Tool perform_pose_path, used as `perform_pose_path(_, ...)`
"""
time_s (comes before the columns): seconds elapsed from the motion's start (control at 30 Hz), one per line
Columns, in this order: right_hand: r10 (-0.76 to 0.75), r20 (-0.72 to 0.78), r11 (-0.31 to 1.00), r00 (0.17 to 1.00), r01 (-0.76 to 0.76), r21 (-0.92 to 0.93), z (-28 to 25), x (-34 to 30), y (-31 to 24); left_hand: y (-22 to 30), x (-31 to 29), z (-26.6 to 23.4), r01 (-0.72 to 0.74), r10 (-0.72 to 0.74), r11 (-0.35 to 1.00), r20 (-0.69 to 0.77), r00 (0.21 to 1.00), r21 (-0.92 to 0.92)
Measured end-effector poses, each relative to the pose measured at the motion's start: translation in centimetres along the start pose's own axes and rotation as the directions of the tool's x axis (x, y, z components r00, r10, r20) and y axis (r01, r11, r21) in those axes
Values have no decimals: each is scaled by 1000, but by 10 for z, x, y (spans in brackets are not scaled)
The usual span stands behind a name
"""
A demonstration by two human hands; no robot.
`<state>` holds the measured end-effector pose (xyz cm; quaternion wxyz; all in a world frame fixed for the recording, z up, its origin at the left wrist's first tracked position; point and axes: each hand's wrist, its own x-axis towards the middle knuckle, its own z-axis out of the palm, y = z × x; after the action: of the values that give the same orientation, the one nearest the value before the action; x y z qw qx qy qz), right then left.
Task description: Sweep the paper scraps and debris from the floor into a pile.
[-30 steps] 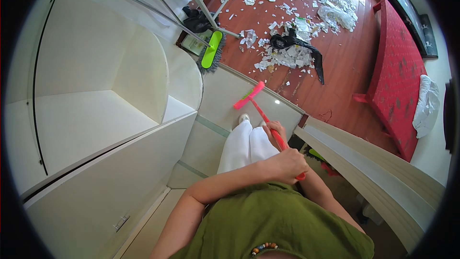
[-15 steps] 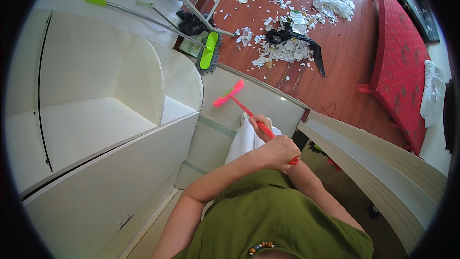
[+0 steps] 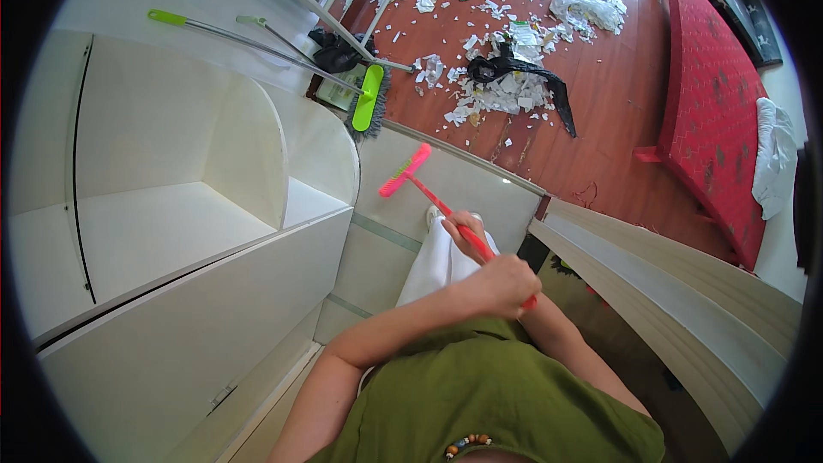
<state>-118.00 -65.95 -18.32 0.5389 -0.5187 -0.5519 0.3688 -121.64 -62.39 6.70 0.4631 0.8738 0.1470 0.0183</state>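
Note:
With both hands I hold a red-handled broom with a bright pink, narrow head that has a green strip. My left hand is closed round the top end of the handle, close to my body. Further down the handle, my right hand is wrapped round it, its forearm passing beneath the left hand. The broom head is over the pale tiled floor, beyond my feet; whether it touches the tiles I cannot tell.
A white cabinet with open shelves stands at left. Behind it leans a green-headed mop. Paper scraps and a black plastic bag litter the reddish wooden floor ahead. A red panel and a cream curtain are at right.
My left hand and the top of the handle have shifted slightly down. The broom head has moved a little left and sits at a steeper slant. Both hands keep their grip.

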Motion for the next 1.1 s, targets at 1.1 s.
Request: perform_pose_path(1.1, 36, 461, 969, 886, 83, -235, -105, 135, -2, 9, -6, -12, 36, -257, 952, -727, 636, -305)
